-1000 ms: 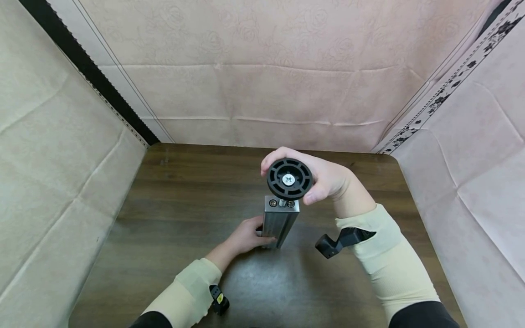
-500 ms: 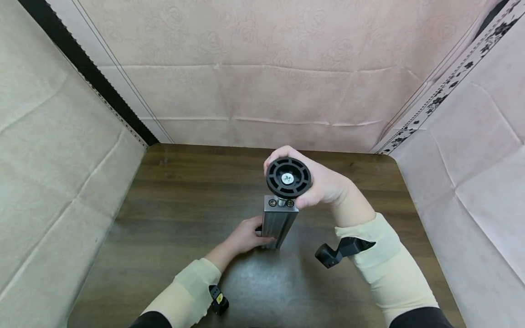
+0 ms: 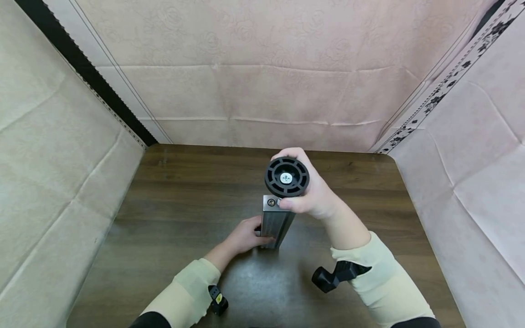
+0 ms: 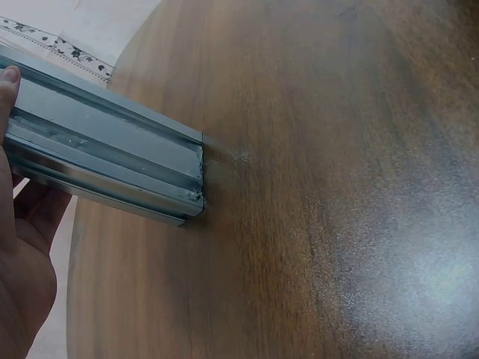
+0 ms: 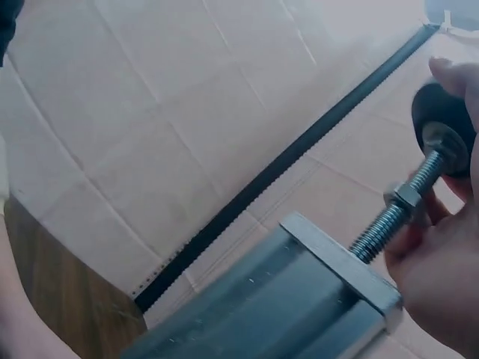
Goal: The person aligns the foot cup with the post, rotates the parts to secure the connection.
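Observation:
A silver aluminium profile (image 3: 274, 228) stands upright on the wooden table, its cut lower end resting on the wood in the left wrist view. My left hand (image 3: 244, 235) grips its lower part from the left. On top is an end plate (image 5: 340, 260) with bolts. From it rises a levelling foot (image 3: 286, 178) with a round black base, a threaded rod (image 5: 379, 233) and a hex nut (image 5: 405, 196). My right hand (image 3: 315, 199) holds the foot, fingers curled behind the black disc. Its thumb reaches under the disc, over the plate, hiding one bolt.
The brown wooden table (image 3: 180, 200) has rounded far corners. Pale patterned cloth (image 3: 254, 91) hangs behind it, with more cloth on both sides. A black camera (image 3: 328, 278) sits on the right wrist and another camera (image 3: 218, 301) on the left.
My right hand has turned around the foot, its thumb sweeping left over the plate while the wrist dropped toward me. The left hand and the profile have stayed nearly still.

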Demonstrator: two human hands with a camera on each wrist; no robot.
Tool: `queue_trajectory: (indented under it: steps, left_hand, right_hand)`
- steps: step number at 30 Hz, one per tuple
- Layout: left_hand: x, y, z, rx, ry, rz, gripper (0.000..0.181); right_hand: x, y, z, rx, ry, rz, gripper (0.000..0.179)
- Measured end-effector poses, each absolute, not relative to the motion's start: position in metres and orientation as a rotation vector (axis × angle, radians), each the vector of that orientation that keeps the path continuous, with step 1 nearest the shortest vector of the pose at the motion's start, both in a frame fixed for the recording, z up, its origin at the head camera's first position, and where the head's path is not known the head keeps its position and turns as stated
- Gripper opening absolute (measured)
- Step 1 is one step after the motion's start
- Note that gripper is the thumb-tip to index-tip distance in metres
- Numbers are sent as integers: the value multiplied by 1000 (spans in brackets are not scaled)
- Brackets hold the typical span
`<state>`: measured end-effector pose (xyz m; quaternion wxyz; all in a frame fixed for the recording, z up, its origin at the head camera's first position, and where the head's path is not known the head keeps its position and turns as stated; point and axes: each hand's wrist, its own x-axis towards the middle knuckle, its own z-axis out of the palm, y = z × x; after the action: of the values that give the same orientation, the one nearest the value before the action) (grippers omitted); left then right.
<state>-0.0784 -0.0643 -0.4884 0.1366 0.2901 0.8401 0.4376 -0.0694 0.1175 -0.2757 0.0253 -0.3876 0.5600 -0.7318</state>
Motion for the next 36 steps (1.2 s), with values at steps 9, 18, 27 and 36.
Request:
queue_trajectory:
  steps: [9,18,27,36]
  left_hand:
    - [-78,-65,-487,831,2413,1269,45]
    - [-78,-65,-488,797,2386,1292,43]
    - [-77,-65,-488,787,2389,1288,40]
    - [-77,-65,-489,802,2395,1292,39]
  right_hand:
    - [-49,102,-276,-881,2115,-2445,71]
    - [-33,85,-276,-567,2564,-2414,73]
    - [-29,76,-279,-525,2715,-2440,70]
    - [-27,72,-280,-511,2702,-2519,81]
